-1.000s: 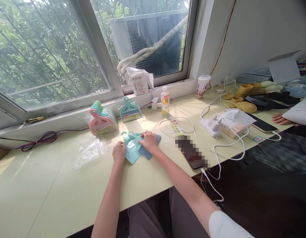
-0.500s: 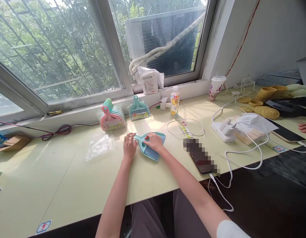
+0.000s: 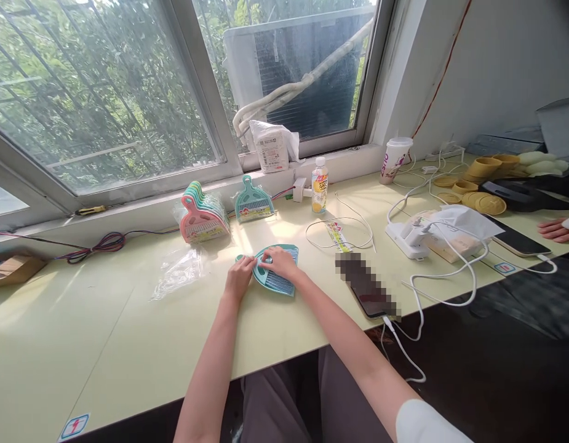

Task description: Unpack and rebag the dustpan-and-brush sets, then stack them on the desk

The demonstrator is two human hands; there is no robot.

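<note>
A teal mini dustpan (image 3: pixel 262 279) with a small brush (image 3: pixel 281 283) nested in it lies flat on the table before me. My left hand (image 3: pixel 240 277) is closed round the dustpan's handle, its fingertips near the handle's base. Over the set's upper part, my right hand (image 3: pixel 279 261) pinches the brush with bent fingers; its exact grip is partly hidden. To the left lies a crumpled clear plastic bag (image 3: pixel 180 271). Behind it stands a row of wrapped dustpan sets (image 3: pixel 205 223), pink in front, with one wrapped teal set (image 3: pixel 253 204) beside it.
To the right are a label strip (image 3: pixel 336 235), a looped white cable (image 3: pixel 307 231), a phone (image 3: pixel 370 295) and a power strip (image 3: pixel 406 241). A bottle (image 3: pixel 320 187) and a cup (image 3: pixel 395 161) stand toward the window. Another person's hand (image 3: pixel 555 230) rests at the far right.
My left hand has closed in from beside the handle to grip it near its base. My right hand stays on the brush. The view has shifted slightly.
</note>
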